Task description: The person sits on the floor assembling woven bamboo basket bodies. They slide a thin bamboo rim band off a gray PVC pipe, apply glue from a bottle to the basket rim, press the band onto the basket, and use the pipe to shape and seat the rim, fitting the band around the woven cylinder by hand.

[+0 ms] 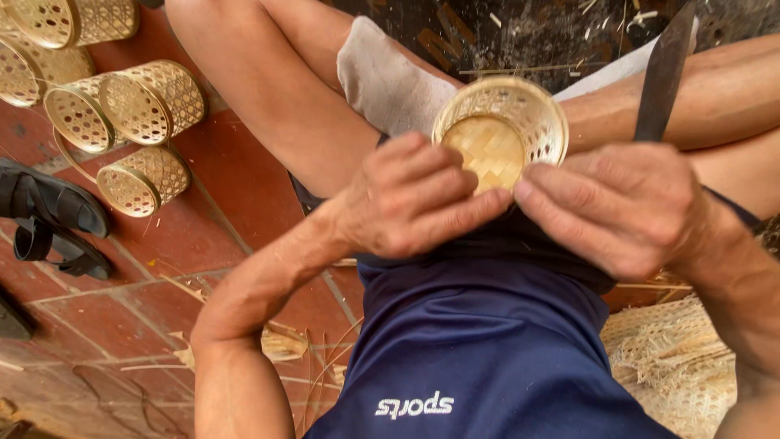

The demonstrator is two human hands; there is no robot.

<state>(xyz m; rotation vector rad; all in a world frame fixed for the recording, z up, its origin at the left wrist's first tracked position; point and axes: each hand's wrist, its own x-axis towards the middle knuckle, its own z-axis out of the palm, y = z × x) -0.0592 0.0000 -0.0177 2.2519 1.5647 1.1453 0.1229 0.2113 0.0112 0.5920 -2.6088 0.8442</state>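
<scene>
A small round woven bamboo basket (520,114) with an open-lattice wall and a plaited bottom rests over my lap, its mouth facing me. My left hand (410,195) grips its near left rim, fingers curled against the edge. My right hand (621,203) pinches the near right rim and also holds a dark knife (665,73), whose blade points up past the basket. The fingertips of both hands nearly meet under the basket.
Several finished woven baskets (150,102) lie on their sides on the red tiled floor (236,179) at upper left. Black sandals (53,207) sit at the left edge. A sheet of woven lattice (674,358) lies at lower right. Bamboo shavings litter the floor.
</scene>
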